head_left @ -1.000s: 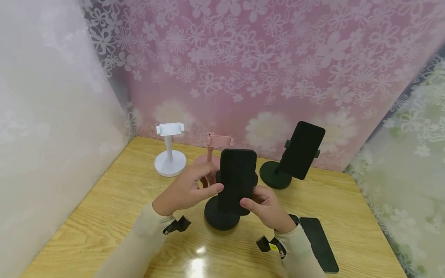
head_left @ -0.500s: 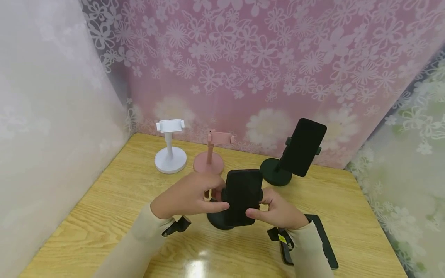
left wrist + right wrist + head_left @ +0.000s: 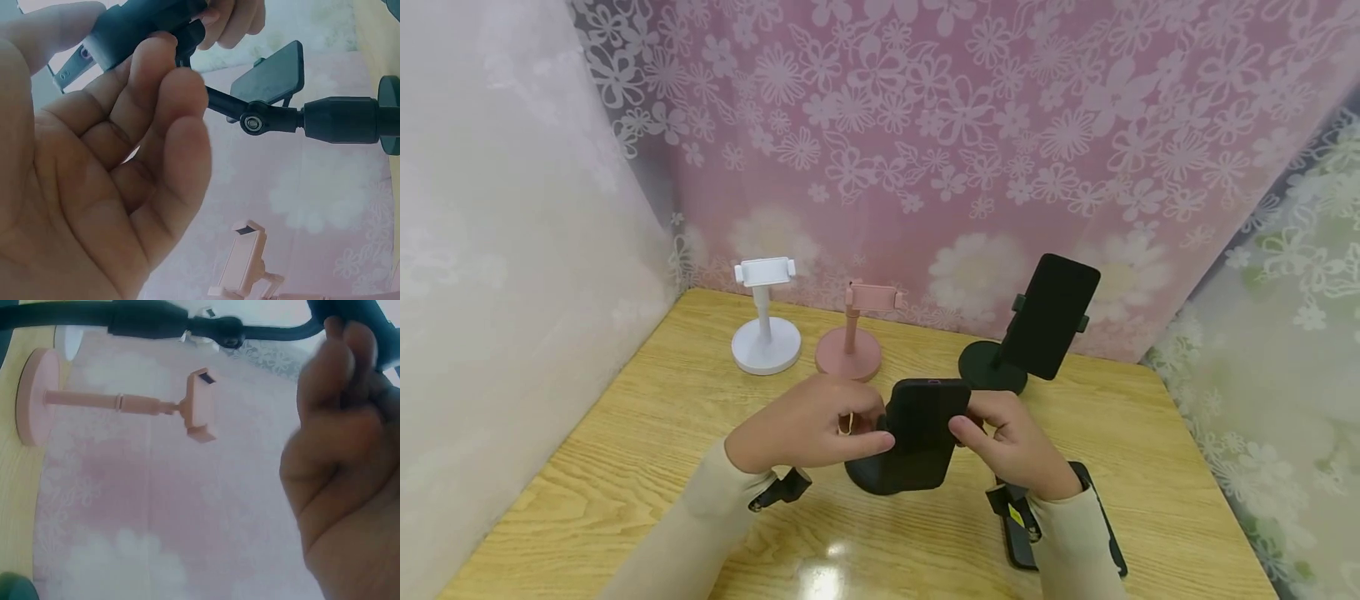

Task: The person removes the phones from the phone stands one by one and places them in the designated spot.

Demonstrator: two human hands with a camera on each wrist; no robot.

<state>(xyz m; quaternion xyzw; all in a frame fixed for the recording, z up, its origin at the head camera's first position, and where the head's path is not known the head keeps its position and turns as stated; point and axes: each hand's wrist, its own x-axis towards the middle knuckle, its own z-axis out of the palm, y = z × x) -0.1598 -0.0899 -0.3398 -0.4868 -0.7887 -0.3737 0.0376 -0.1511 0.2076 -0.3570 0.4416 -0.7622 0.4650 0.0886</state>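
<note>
A black smartphone (image 3: 927, 435) is clamped in a black phone stand (image 3: 863, 477), whose round base stands on the table. My left hand (image 3: 822, 422) pinches the left side of the phone and clamp, thumb at the screen's edge and fingers behind. My right hand (image 3: 1017, 442) grips the right side, its thumb on the screen's edge. The left wrist view shows the stand's neck (image 3: 340, 120) with a pivot joint below the clamp, beside my curled fingers (image 3: 187, 156). The right wrist view shows my right fingers (image 3: 328, 378) at the clamp, partly blurred. The back of the clamp is mostly hidden.
Behind stand a white phone stand (image 3: 764, 343), a pink phone stand (image 3: 848, 353) and a dark green stand (image 3: 992, 367) bearing another black phone (image 3: 1051, 317). Dark phones (image 3: 1019, 546) lie under my right forearm on the wooden table (image 3: 647, 425). Floral curtains (image 3: 880, 125) surround the table.
The held phone has come lower and tilted, so its top edge now shows and its face looks shorter. My right hand has shifted rightward and higher along the phone's edge.
</note>
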